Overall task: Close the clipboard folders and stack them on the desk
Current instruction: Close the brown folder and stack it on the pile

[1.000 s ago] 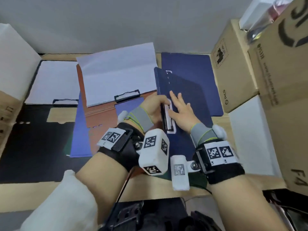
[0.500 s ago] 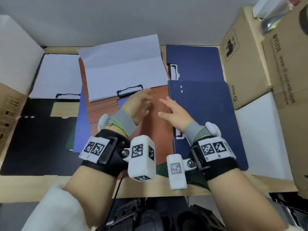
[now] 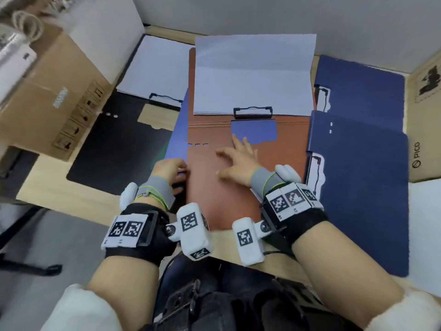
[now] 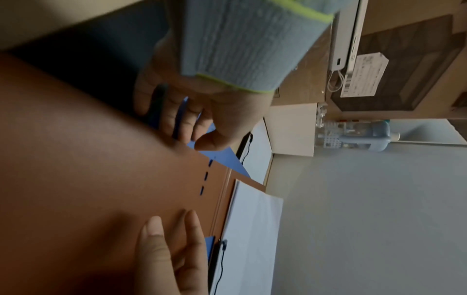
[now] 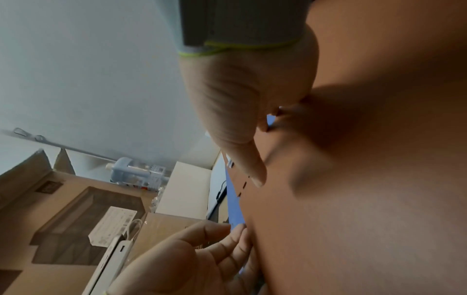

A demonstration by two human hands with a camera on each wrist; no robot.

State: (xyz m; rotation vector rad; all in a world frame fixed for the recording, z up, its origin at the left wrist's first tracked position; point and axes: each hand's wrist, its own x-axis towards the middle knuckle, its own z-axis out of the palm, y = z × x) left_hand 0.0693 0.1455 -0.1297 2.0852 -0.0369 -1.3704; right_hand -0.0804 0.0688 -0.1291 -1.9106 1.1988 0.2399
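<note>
An open brown clipboard folder (image 3: pixel 274 168) lies in the middle of the desk, with white paper (image 3: pixel 253 77) under its black clip (image 3: pixel 252 111). My right hand (image 3: pixel 236 158) lies flat on its near cover with fingers spread. My left hand (image 3: pixel 170 169) is at that cover's left edge, fingers curled onto it; the left wrist view shows these fingers (image 4: pixel 177 121) ending at the brown edge. A closed dark blue folder (image 3: pixel 358 192) lies to the right on another dark blue one (image 3: pixel 362 89). A lighter blue folder (image 3: pixel 179 132) lies under the brown one.
An open black folder (image 3: pixel 119 149) with white paper (image 3: pixel 155 65) lies at the left. Cardboard boxes stand at the left (image 3: pixel 47 96) and at the right (image 3: pixel 424 120). A grey wall runs behind the desk. The desk's front edge (image 3: pixel 71 199) is near my wrists.
The dark blue folder's cover came down and it now lies closed at the right. Both hands moved left onto the brown folder's cover. The head view shifted left.
</note>
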